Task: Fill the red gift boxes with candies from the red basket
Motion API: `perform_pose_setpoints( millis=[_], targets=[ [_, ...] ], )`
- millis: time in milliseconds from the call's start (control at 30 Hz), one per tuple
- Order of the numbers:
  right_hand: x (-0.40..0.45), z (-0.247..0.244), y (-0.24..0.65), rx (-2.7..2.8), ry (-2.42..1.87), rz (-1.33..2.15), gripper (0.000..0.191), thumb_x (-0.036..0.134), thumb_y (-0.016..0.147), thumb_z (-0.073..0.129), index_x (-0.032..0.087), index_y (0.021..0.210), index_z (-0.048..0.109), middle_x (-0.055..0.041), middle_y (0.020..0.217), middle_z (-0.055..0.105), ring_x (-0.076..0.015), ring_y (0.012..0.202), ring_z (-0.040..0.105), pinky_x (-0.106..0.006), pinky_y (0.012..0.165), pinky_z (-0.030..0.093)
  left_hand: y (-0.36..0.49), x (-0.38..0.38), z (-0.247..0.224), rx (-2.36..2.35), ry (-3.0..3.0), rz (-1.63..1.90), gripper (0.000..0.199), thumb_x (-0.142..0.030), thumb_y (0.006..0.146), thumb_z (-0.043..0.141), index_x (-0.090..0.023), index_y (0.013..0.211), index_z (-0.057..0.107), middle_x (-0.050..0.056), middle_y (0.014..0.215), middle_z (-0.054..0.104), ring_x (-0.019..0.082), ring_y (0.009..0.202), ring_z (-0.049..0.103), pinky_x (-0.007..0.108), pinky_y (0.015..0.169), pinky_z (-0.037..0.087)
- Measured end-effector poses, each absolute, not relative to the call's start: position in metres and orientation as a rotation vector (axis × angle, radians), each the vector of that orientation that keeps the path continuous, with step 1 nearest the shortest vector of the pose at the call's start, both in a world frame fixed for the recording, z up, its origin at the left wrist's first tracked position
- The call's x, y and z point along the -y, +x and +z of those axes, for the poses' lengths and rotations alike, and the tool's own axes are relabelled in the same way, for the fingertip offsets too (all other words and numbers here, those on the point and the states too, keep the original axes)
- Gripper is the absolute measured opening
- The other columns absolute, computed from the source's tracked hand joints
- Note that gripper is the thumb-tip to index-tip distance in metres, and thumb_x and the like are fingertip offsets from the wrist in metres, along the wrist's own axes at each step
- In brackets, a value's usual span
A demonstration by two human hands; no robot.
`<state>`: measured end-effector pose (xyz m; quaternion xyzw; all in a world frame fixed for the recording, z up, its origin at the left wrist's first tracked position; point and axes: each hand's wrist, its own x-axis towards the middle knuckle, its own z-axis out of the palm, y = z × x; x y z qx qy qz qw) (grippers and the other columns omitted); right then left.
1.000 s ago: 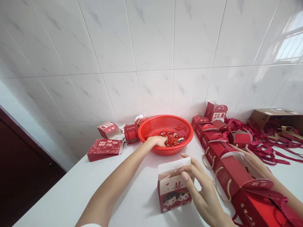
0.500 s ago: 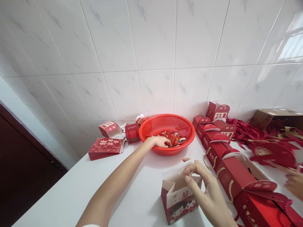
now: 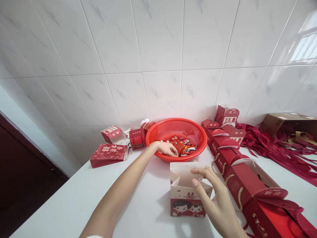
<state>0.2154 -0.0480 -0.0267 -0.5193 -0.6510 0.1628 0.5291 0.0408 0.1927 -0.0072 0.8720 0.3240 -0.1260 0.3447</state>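
My left hand (image 3: pixel 167 149) reaches into a red plastic basket (image 3: pixel 176 124), its fingers curled down among small red wrapped packets (image 3: pixel 183 145). Whatever lies under those fingertips is hidden. In front of the basket a small paper gift box (image 3: pixel 187 207) stands upright on the table, top open, with two cartoon figures and a red character on its front. My right hand (image 3: pixel 215 191) is at the box's right side, thumb and forefinger apart over the opening. Its other fingers are partly hidden.
Red gift boxes with rope handles (image 3: pixel 250 180) form a row on the right. Behind them lie dark red ribbons (image 3: pixel 260 142) and a cardboard carton (image 3: pixel 274 124). More red boxes (image 3: pixel 109 154) sit at the left. A tiled wall (image 3: pixel 163 92) closes off the white table (image 3: pixel 138 205).
The small gift box has turned its front toward me and tipped upright. My left hand has stayed in the basket. Another person's hand and a red item at the right have left the view.
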Motion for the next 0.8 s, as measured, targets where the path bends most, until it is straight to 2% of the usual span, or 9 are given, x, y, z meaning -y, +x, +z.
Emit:
perform_pose_setpoints(
  millis=[133,367,467,567,633,733,800],
  targets=[
    [0.0471,-0.0298,0.2155,1.571,-1.227,0.384,0.013,0.033,0.097,0.054,0.027,0.104,0.064,-0.0001,0.101,0.068,-0.0150,0.097,0.067,-0.018,0.078,0.053,0.0406,-0.1887,0.0022,-0.840,2.260,-0.211,0.035,-0.030,0.072,0.073,-0.023,0.106,0.077,-0.001,0.099,0.074,0.018,0.089,0.064,0.022,0.073,0.045],
    [0.0462,-0.0333,0.2151,1.569,-1.228,0.382,0.014,0.034,0.097,0.055,0.027,0.105,0.065,-0.0017,0.102,0.069,-0.0178,0.101,0.068,-0.020,0.076,0.055,0.0407,-0.1880,-0.0008,-0.936,2.027,0.421,0.045,-0.035,0.065,0.082,-0.016,0.105,0.074,0.005,0.103,0.073,0.022,0.098,0.065,0.029,0.085,0.049],
    [0.0457,-0.0320,0.2146,1.561,-1.230,0.397,0.016,0.035,0.097,0.054,0.025,0.103,0.066,-0.0036,0.101,0.069,-0.0198,0.099,0.069,-0.023,0.075,0.057,0.0421,-0.1875,-0.0020,-0.952,1.913,0.573,0.049,-0.040,0.064,0.084,-0.013,0.104,0.072,0.006,0.095,0.073,0.020,0.087,0.067,0.031,0.080,0.052],
    [0.0464,-0.0301,0.2144,1.559,-1.232,0.419,0.016,0.035,0.097,0.054,0.025,0.103,0.065,-0.0041,0.100,0.068,-0.0200,0.099,0.069,-0.024,0.075,0.057,0.0439,-0.1855,-0.0019,-0.952,1.819,0.604,0.048,-0.050,0.071,0.079,-0.013,0.101,0.070,0.006,0.088,0.071,0.016,0.071,0.065,0.029,0.066,0.052],
    [0.0473,-0.0292,0.2142,1.559,-1.229,0.427,0.015,0.034,0.097,0.054,0.025,0.103,0.065,-0.0039,0.100,0.068,-0.0193,0.098,0.068,-0.023,0.075,0.056,0.0450,-0.1847,-0.0027,-0.941,1.788,0.617,0.046,-0.057,0.079,0.070,-0.013,0.094,0.068,0.005,0.083,0.069,0.014,0.066,0.062,0.028,0.062,0.052],
    [0.0484,-0.0287,0.2137,1.561,-1.226,0.427,0.015,0.034,0.097,0.053,0.025,0.103,0.064,-0.0041,0.101,0.068,-0.0193,0.100,0.068,-0.023,0.076,0.055,0.0463,-0.1856,-0.0052,-1.003,1.845,0.653,0.047,-0.060,0.088,0.056,-0.013,0.081,0.064,0.004,0.077,0.066,0.015,0.068,0.061,0.029,0.067,0.052],
    [0.0488,-0.0288,0.2135,1.565,-1.227,0.431,0.015,0.034,0.097,0.053,0.025,0.104,0.064,-0.0039,0.101,0.067,-0.0188,0.099,0.067,-0.023,0.078,0.055,0.0464,-0.1870,-0.0061,-1.122,1.960,0.689,0.044,-0.052,0.093,0.049,-0.014,0.075,0.062,0.003,0.073,0.065,0.016,0.069,0.059,0.029,0.070,0.051]
  ],
)
